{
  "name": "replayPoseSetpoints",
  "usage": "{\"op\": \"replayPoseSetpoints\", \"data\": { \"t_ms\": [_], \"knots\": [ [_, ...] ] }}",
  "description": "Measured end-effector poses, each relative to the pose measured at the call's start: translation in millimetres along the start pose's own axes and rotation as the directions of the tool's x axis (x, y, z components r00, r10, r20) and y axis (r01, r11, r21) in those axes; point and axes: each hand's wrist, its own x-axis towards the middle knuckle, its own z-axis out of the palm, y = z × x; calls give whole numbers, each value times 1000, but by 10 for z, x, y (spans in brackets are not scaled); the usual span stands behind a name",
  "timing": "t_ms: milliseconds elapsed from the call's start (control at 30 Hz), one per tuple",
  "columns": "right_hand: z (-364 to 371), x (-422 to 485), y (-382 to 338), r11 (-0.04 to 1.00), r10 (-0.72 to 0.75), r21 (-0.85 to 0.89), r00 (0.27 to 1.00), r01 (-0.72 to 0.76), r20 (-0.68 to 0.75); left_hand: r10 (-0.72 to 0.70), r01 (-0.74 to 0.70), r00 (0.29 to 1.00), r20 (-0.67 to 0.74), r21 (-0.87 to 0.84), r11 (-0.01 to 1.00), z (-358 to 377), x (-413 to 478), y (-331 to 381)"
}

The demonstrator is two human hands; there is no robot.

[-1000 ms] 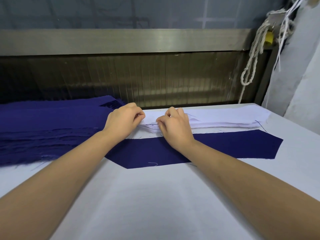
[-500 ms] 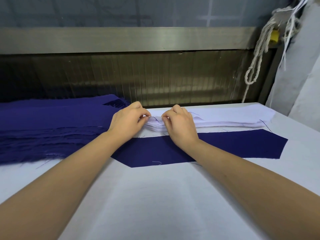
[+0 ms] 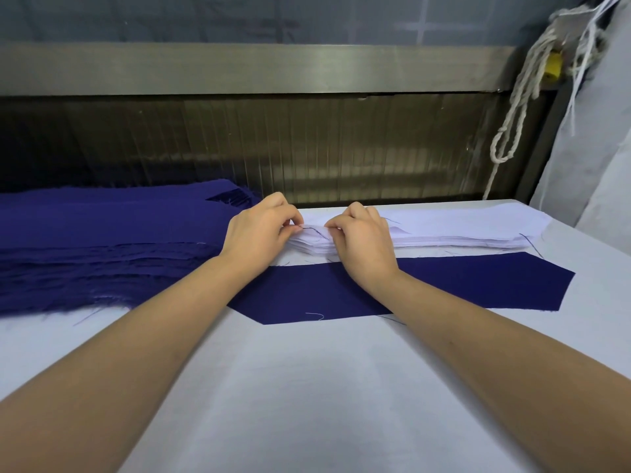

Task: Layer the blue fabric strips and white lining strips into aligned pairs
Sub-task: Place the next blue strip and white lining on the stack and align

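Observation:
A single blue fabric strip (image 3: 478, 285) with angled ends lies flat across the white table (image 3: 307, 387). Behind it sits a stack of white lining strips (image 3: 444, 230). My left hand (image 3: 259, 233) and my right hand (image 3: 365, 244) meet at the stack's left end, fingers curled, pinching the edges of the top white layers. A dark thread lies on the stack between the two hands. A thick pile of blue fabric strips (image 3: 102, 240) rests to the left of my left hand.
A metal rail and a dark ribbed panel (image 3: 307, 145) run along the table's far edge. White cords (image 3: 522, 97) hang at the back right beside pale cloth (image 3: 597, 148). Loose threads lie on the table near the blue pile's frayed edge.
Both hands stayed at the left end of the white stack, with small finger movements working at the top layers. The view has shifted slightly.

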Motion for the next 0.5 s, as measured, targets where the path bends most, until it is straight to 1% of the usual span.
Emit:
{"op": "replayPoseSetpoints", "data": {
  "t_ms": [267,500],
  "knots": [
    [-2,2,-8,998,13,64,1000,-14,18,27,-27,1000,-8,-14,1000,4,-12,4],
    [-2,10,-1,969,59,241,998,-49,-35,9,-7,999,-43,42,999,2,-10,19]
  ]
}}
